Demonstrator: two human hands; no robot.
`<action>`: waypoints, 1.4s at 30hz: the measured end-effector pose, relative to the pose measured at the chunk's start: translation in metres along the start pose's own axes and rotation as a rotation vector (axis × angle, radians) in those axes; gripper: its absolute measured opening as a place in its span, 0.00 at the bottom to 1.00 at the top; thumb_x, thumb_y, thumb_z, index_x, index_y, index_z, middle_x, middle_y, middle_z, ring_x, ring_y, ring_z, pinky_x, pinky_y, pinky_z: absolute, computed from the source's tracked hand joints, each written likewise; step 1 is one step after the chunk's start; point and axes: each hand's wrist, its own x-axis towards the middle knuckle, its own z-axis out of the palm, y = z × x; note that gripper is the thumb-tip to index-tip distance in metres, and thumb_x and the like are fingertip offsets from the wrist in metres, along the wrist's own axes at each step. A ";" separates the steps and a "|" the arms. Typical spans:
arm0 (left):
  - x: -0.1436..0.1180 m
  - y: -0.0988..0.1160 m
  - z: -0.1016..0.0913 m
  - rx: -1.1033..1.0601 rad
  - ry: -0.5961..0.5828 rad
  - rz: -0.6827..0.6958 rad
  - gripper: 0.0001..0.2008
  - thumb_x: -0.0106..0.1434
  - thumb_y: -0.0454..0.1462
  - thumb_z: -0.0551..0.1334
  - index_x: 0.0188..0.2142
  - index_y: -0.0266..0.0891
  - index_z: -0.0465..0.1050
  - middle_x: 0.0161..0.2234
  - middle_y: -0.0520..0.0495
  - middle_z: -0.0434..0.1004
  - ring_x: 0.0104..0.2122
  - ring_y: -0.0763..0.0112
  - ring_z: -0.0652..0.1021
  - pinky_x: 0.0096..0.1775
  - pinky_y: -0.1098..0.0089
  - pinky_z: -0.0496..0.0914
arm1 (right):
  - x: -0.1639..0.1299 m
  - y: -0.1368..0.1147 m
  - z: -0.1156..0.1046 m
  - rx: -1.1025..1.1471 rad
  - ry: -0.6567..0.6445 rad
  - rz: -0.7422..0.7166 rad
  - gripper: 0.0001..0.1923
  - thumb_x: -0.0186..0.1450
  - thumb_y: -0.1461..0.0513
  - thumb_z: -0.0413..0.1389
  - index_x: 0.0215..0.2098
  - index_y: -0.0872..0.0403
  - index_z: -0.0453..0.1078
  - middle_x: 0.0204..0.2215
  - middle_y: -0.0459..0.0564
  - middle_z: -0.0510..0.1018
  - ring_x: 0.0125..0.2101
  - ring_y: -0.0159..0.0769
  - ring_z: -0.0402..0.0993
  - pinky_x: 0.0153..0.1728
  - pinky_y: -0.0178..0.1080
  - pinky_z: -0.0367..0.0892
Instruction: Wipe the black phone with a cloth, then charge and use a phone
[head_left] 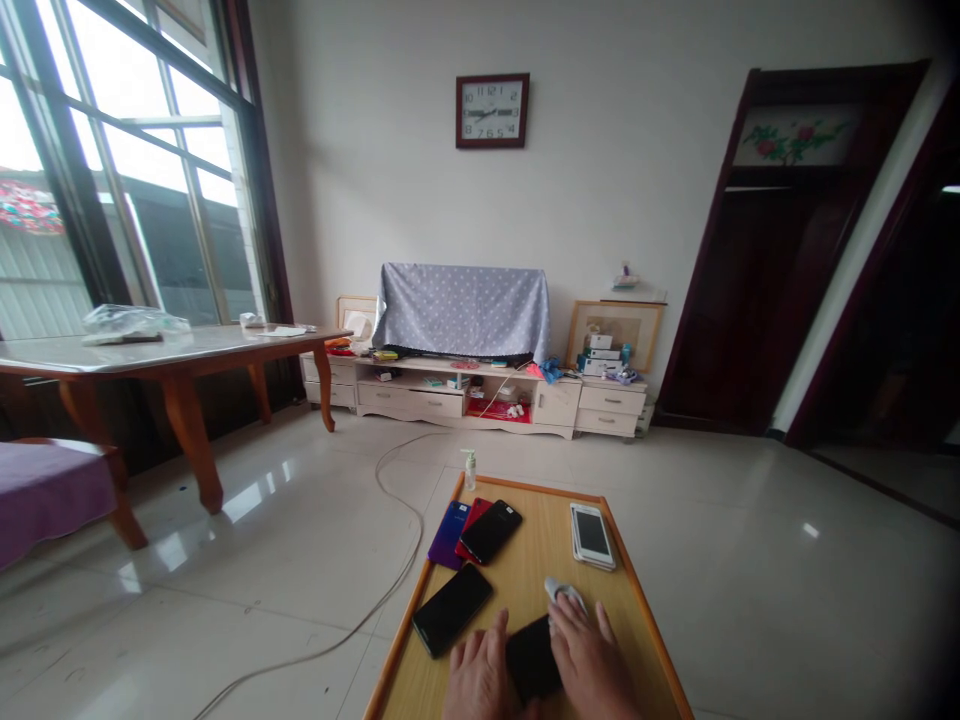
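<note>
A black smartphone [529, 662] lies on the small wooden table [536, 530] between my hands. My left hand [478, 672] grips its left side, with the fingers bent and the thumb near the lower edge. On the phone's right side my right hand [592, 655] presses down, a light grey cloth [564, 592] bunched under its fingers. Another dark phone [452, 610] lies to the left of my left hand. Beyond it a black phone [493, 531] partly covers a red phone [472, 528] and a blue-purple phone [448, 535]. White phones [592, 536] are stacked at the right.
A small pump bottle [469, 470] stands at the table's far left corner. A cable [397, 590] runs over the tiled floor to the left. Farther back are a larger wooden table [172, 352] and a low white cabinet [409, 402] holding a cloth-covered object [463, 310].
</note>
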 end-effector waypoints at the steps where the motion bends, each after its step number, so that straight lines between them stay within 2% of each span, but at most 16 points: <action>1: -0.001 0.001 -0.001 -0.003 0.001 -0.005 0.52 0.47 0.45 0.64 0.71 0.35 0.53 0.65 0.38 0.69 0.62 0.49 0.68 0.61 0.58 0.58 | 0.002 0.006 -0.001 -0.020 0.011 0.032 0.26 0.75 0.56 0.40 0.64 0.50 0.69 0.64 0.54 0.68 0.66 0.47 0.61 0.68 0.65 0.46; 3: -0.001 0.003 -0.003 -0.011 0.012 -0.011 0.51 0.47 0.45 0.64 0.70 0.35 0.55 0.64 0.39 0.69 0.62 0.49 0.68 0.61 0.58 0.58 | 0.005 0.012 0.002 -0.059 0.038 0.086 0.27 0.75 0.56 0.39 0.64 0.52 0.68 0.64 0.56 0.68 0.66 0.49 0.62 0.68 0.66 0.45; 6: 0.000 0.002 -0.004 -0.008 0.000 -0.014 0.51 0.46 0.45 0.65 0.70 0.36 0.56 0.65 0.39 0.68 0.62 0.49 0.67 0.62 0.60 0.57 | 0.002 0.005 0.016 -0.101 0.058 0.114 0.27 0.74 0.55 0.42 0.64 0.54 0.69 0.64 0.58 0.67 0.66 0.54 0.62 0.67 0.67 0.48; 8: 0.002 0.002 -0.003 0.008 -0.016 -0.023 0.48 0.50 0.46 0.63 0.70 0.35 0.57 0.65 0.40 0.69 0.62 0.52 0.68 0.62 0.61 0.57 | -0.004 -0.007 0.030 -0.083 0.042 0.028 0.26 0.74 0.54 0.44 0.63 0.52 0.70 0.64 0.57 0.66 0.65 0.55 0.63 0.66 0.65 0.54; 10: 0.004 0.001 -0.002 0.026 -0.013 -0.042 0.41 0.57 0.45 0.57 0.69 0.36 0.57 0.65 0.41 0.69 0.62 0.56 0.68 0.61 0.62 0.58 | -0.011 -0.017 0.043 -0.026 0.016 -0.135 0.24 0.74 0.54 0.45 0.63 0.50 0.71 0.64 0.55 0.67 0.64 0.53 0.65 0.64 0.59 0.61; 13: 0.004 0.002 -0.001 0.038 -0.017 -0.057 0.36 0.62 0.42 0.51 0.69 0.38 0.57 0.65 0.42 0.68 0.62 0.58 0.69 0.60 0.62 0.58 | -0.017 -0.022 0.045 0.057 0.008 -0.291 0.22 0.74 0.54 0.47 0.62 0.46 0.71 0.62 0.52 0.70 0.62 0.50 0.68 0.63 0.53 0.65; 15: 0.003 0.004 -0.003 0.038 -0.032 -0.041 0.40 0.58 0.45 0.56 0.69 0.38 0.57 0.66 0.40 0.67 0.62 0.54 0.68 0.61 0.61 0.58 | -0.014 -0.017 0.033 0.066 0.023 -0.226 0.22 0.74 0.54 0.45 0.63 0.45 0.70 0.62 0.51 0.70 0.63 0.49 0.67 0.65 0.56 0.61; 18: 0.001 0.006 -0.005 0.028 -0.019 -0.020 0.48 0.49 0.48 0.63 0.69 0.36 0.58 0.66 0.38 0.67 0.63 0.50 0.67 0.62 0.60 0.56 | -0.004 -0.007 0.012 -0.005 0.059 -0.001 0.24 0.75 0.54 0.42 0.63 0.47 0.70 0.64 0.52 0.69 0.65 0.50 0.64 0.68 0.61 0.52; 20: 0.000 0.006 -0.004 0.022 -0.007 -0.022 0.49 0.47 0.47 0.64 0.69 0.37 0.58 0.65 0.39 0.68 0.63 0.50 0.67 0.62 0.60 0.56 | 0.001 -0.005 0.008 -0.059 0.085 0.095 0.25 0.74 0.54 0.42 0.62 0.49 0.71 0.63 0.54 0.69 0.65 0.52 0.64 0.68 0.63 0.51; 22: 0.001 0.004 -0.003 0.023 -0.004 -0.030 0.48 0.48 0.46 0.64 0.69 0.37 0.58 0.64 0.40 0.69 0.62 0.51 0.67 0.61 0.61 0.57 | 0.002 -0.009 0.015 -0.070 0.089 0.097 0.25 0.74 0.53 0.44 0.62 0.50 0.72 0.64 0.55 0.69 0.65 0.54 0.64 0.67 0.62 0.54; 26: 0.004 0.002 -0.001 0.024 -0.007 -0.043 0.36 0.61 0.44 0.54 0.68 0.39 0.59 0.63 0.41 0.71 0.61 0.56 0.69 0.59 0.62 0.59 | -0.007 -0.030 0.034 0.033 -0.034 -0.132 0.26 0.75 0.52 0.42 0.64 0.49 0.69 0.65 0.53 0.67 0.65 0.51 0.63 0.66 0.57 0.59; 28: 0.003 0.003 -0.002 0.024 -0.012 -0.036 0.35 0.62 0.44 0.52 0.68 0.38 0.59 0.64 0.41 0.70 0.61 0.57 0.69 0.59 0.62 0.59 | -0.009 -0.035 0.031 0.063 -0.078 -0.198 0.27 0.76 0.52 0.40 0.65 0.49 0.67 0.65 0.53 0.66 0.66 0.49 0.62 0.67 0.58 0.57; 33: -0.001 0.007 -0.009 0.021 -0.018 -0.031 0.48 0.47 0.45 0.64 0.69 0.38 0.59 0.65 0.40 0.69 0.62 0.50 0.67 0.61 0.61 0.57 | 0.004 -0.013 0.009 -0.072 0.037 0.050 0.27 0.76 0.54 0.39 0.64 0.54 0.69 0.65 0.56 0.68 0.66 0.51 0.61 0.68 0.62 0.51; 36: -0.001 0.008 -0.011 0.011 -0.032 -0.034 0.49 0.46 0.45 0.64 0.68 0.38 0.59 0.65 0.41 0.68 0.63 0.51 0.67 0.62 0.61 0.56 | 0.005 -0.002 0.016 -0.146 0.083 0.123 0.28 0.75 0.53 0.40 0.64 0.55 0.69 0.65 0.58 0.67 0.66 0.54 0.62 0.67 0.63 0.52; 40: 0.001 0.008 -0.011 0.022 -0.049 -0.044 0.41 0.55 0.46 0.59 0.68 0.37 0.60 0.64 0.41 0.69 0.62 0.53 0.68 0.61 0.60 0.58 | -0.010 -0.009 0.045 -0.080 0.049 -0.058 0.27 0.75 0.50 0.44 0.64 0.53 0.69 0.64 0.56 0.67 0.64 0.55 0.64 0.64 0.60 0.62; 42: 0.001 0.010 -0.012 0.033 -0.042 -0.057 0.37 0.59 0.44 0.54 0.68 0.38 0.60 0.64 0.41 0.70 0.61 0.55 0.68 0.60 0.60 0.58 | -0.017 -0.012 0.051 -0.027 0.015 -0.170 0.26 0.75 0.50 0.44 0.64 0.50 0.69 0.64 0.54 0.66 0.64 0.54 0.65 0.63 0.59 0.64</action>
